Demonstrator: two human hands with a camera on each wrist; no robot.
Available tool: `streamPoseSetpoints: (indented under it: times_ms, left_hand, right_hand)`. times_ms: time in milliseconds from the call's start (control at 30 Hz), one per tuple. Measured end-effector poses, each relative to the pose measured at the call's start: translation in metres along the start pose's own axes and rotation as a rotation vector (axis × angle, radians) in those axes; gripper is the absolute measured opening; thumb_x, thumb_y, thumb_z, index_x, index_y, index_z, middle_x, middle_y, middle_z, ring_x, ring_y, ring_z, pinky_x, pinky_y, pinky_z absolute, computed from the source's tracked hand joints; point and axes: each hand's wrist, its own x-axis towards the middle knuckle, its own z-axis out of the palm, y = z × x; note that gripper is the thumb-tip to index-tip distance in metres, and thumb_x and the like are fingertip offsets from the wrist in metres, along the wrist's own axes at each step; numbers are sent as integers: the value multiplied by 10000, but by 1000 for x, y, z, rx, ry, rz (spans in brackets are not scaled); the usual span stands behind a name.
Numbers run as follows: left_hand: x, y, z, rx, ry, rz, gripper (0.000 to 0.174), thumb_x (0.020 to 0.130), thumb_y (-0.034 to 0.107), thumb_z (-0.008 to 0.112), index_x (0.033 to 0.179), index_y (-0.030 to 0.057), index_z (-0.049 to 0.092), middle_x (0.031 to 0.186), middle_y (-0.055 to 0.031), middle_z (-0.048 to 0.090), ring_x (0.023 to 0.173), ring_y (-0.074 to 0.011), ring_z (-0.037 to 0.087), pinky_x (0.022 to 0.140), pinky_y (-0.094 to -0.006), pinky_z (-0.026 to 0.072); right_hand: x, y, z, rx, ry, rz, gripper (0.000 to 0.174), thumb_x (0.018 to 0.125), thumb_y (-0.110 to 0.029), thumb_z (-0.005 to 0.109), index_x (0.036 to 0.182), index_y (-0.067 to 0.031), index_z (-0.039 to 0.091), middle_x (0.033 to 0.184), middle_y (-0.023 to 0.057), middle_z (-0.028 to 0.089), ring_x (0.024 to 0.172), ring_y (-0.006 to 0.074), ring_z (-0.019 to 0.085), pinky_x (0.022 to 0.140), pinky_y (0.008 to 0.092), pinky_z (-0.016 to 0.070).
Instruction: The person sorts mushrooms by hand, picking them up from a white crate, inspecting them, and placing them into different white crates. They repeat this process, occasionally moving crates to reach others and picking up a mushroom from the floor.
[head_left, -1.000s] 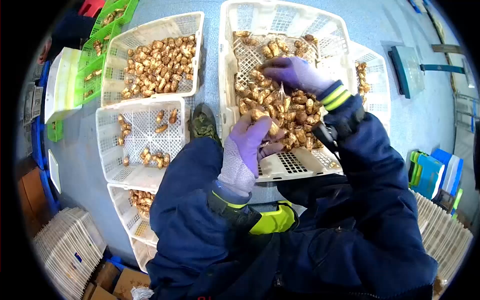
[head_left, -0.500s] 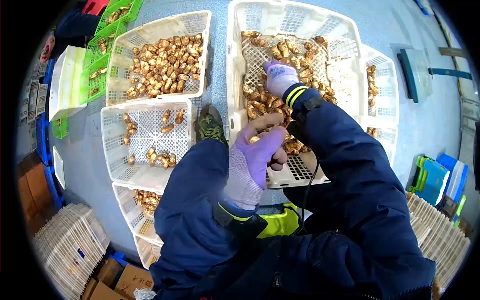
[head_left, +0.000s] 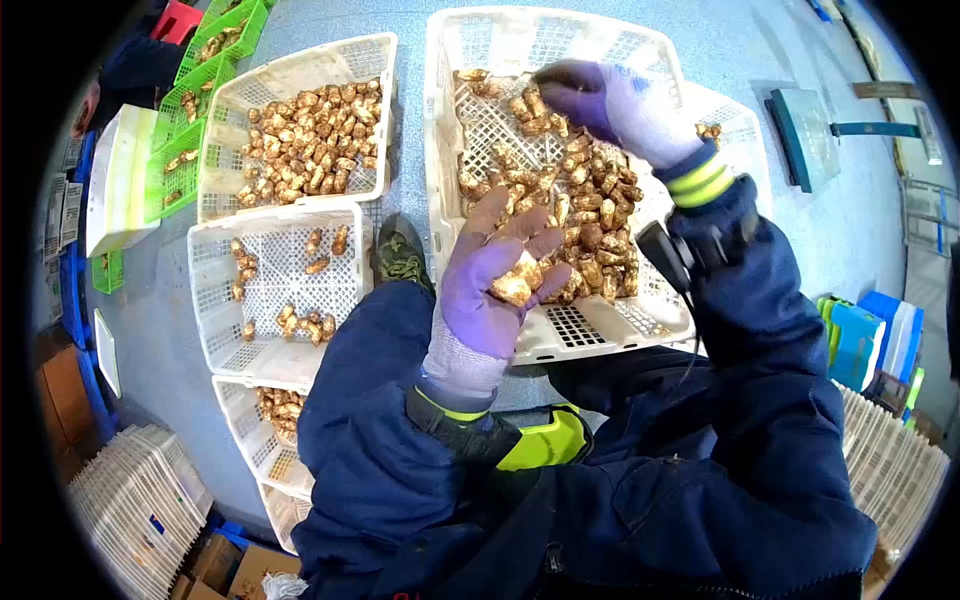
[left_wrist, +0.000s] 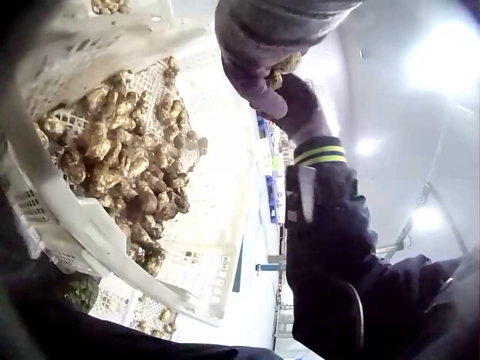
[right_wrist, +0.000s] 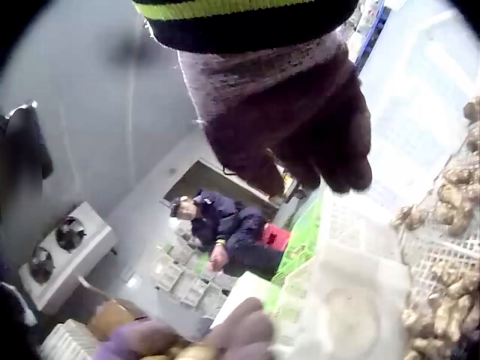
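Note:
In purple-and-grey gloves, both hands are over a large white crate of brown-and-cream mushrooms. My left hand is palm up above its near left part. Its fingers and thumb curl about pale mushrooms, which also show at the glove in the left wrist view. Toward the far side, my right hand has its fingertips beside a small cluster of mushrooms. The right wrist view shows the right fingers loosely bent, with a gap between thumb and fingers.
On the left stand a crate full of mushrooms and a crate with a few scattered ones. Green baskets lie beyond. Another white crate is behind the large one. A seated person shows in the right wrist view.
My right hand has gone from among the mushrooms to the crate's far side. My left hand has turned palm up, so the mushrooms in it now show clearly.

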Motion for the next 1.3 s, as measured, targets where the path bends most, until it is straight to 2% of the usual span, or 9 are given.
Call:
streamPoseSetpoints:
  times_ms: [267, 433, 567, 667, 733, 867, 1100, 1167, 1300]
  left_hand:
    - [-10, -4, 6, 372, 54, -64, 358, 882, 93, 563, 1207, -50, 516, 904, -103, 606, 827, -159, 598, 709, -264, 513]
    - [-5, -7, -13, 663, -175, 151, 329, 929, 8, 479, 1243, -90, 469, 1287, -182, 462, 1093, -243, 605, 876, -308, 533]
    - [-7, -1, -9, 492, -157, -59, 361, 932, 31, 499, 1267, -96, 451, 1220, -161, 543, 1010, -211, 633, 840, -290, 532]
    - [-6, 1, 1, 385, 60, -216, 363, 913, 82, 546, 1247, -54, 500, 1243, -161, 546, 1032, -224, 620, 852, -295, 515]
    - [-3, -18, -19, 704, 15, 93, 420, 888, 95, 574, 1286, -18, 498, 1120, -87, 580, 828, -118, 560, 725, -234, 473]
    - [-3, -20, -18, 967, 43, 253, 395, 882, 99, 572, 1268, 34, 525, 1220, -141, 522, 1027, -201, 482, 821, -295, 438]
    - [4, -12, 4, -75, -84, -17, 521, 915, 169, 511, 1401, 68, 353, 1320, -194, 485, 1203, -331, 510, 956, -488, 477]
    - [5, -8, 2, -79, -76, -31, 498, 917, 164, 515, 1385, 66, 378, 1265, -181, 522, 1151, -312, 542, 927, -466, 499]
    - [3, -12, 1, 76, -84, 14, 495, 901, 167, 560, 1364, 67, 419, 1172, -118, 573, 1056, -238, 582, 891, -393, 513]
  right_hand:
    - [110, 83, 124, -459, -215, 138, 456, 842, -103, 493, 1296, -79, 524, 1153, 210, 617, 1053, 347, 605, 897, 432, 481]
    - [109, 78, 159, -637, -123, 251, 357, 840, -120, 531, 1192, -85, 576, 1185, 164, 586, 1088, 326, 589, 895, 437, 486]
    - [109, 84, 151, -586, -209, 271, 321, 843, -152, 577, 1153, -92, 635, 1182, 159, 625, 1079, 311, 619, 900, 427, 503]
    - [91, 105, 124, -1, 0, 262, 327, 835, -147, 588, 1147, -56, 621, 1095, 174, 658, 992, 293, 648, 871, 373, 507]
    - [66, 106, 84, 321, 47, 138, 325, 847, -144, 602, 1155, -41, 612, 1068, 140, 671, 914, 249, 661, 825, 352, 517]
    - [-2, 42, -6, 459, -29, 1, 317, 897, -132, 584, 1191, -12, 580, 1004, 102, 672, 842, 156, 659, 763, 285, 529]
    - [-48, 15, -12, 525, -147, 72, 358, 933, -139, 528, 1271, -20, 537, 1157, 47, 613, 980, 94, 570, 870, 240, 458]
    - [-26, 72, 11, -212, 62, 152, 372, 885, -131, 529, 1252, -104, 582, 905, 119, 686, 792, 192, 652, 739, 322, 527]
    - [-17, 131, 73, -570, -323, 243, 383, 842, -193, 544, 1208, -95, 598, 1129, 180, 649, 1073, 319, 614, 928, 438, 472]
